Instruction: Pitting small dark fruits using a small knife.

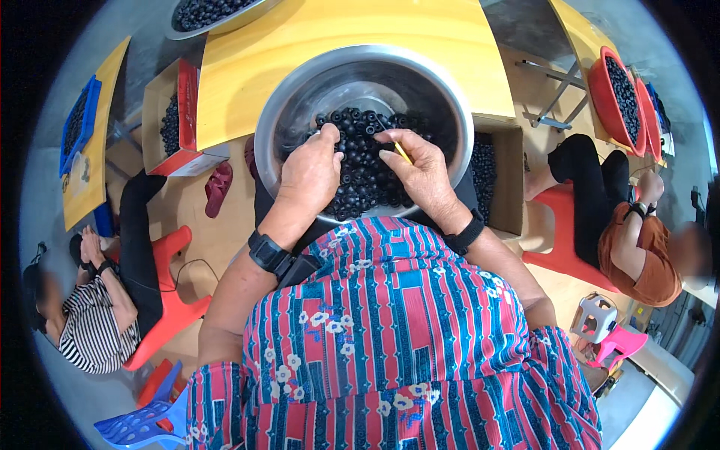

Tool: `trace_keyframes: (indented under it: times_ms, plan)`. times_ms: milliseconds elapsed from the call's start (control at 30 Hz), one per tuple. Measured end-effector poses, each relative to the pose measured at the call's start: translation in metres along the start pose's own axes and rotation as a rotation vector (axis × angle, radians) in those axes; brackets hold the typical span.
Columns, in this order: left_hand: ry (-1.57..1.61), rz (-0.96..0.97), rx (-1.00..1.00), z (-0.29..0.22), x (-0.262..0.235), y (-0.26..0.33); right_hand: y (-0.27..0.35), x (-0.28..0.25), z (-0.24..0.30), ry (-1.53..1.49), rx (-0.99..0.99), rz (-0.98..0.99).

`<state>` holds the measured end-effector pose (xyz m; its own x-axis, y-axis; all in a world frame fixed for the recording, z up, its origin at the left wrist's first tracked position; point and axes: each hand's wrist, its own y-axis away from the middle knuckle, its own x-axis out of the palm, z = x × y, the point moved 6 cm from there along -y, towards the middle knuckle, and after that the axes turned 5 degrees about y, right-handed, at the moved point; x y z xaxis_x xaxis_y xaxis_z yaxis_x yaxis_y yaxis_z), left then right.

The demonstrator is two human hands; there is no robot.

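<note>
In front of me a wide steel bowl (271, 97) holds a heap of small black ring-shaped pieces (364, 169). Over the left part of the heap is my left hand (311, 169), its thumb and fingers closed together; whatever lies between them is hidden. My right hand (421, 166) is pinched around a slim tool with a yellow handle (403, 152), its far end pointing toward the pieces at the bowl's middle. The tool's exact kind cannot be made out. Both hands are inside the rim, a short gap apart.
Beyond the bowl lies a yellow table (337, 30), with another steel bowl of black pieces (210, 15) at its far left. Cardboard boxes (504, 176) with black pieces flank me. People sit on red chairs at left and right, near blue trays and red basins (606, 82).
</note>
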<state>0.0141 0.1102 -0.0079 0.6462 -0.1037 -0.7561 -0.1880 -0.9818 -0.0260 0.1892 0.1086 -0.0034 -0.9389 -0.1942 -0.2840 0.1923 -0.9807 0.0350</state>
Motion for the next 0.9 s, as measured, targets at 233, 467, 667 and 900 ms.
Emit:
trace_keyframes:
  times_ms: [233, 467, 667, 900]
  plan:
    - [-0.050, 0.032, 0.020, -0.001, 0.001, -0.002, 0.000, -0.002, -0.003, 0.045, 0.006, 0.004]
    - [0.606, 0.029, -0.012, 0.010, 0.007, 0.005, 0.001, 0.000, 0.001, -0.024, -0.052, -0.013]
    - [1.508, 0.355, -0.359, -0.001, 0.032, 0.024, 0.001, 0.002, 0.006, -0.061, -0.050, 0.081]
    - [1.963, 0.447, -0.452, -0.002, 0.046, 0.031, 0.000, 0.008, 0.011, -0.140, -0.093, 0.163]
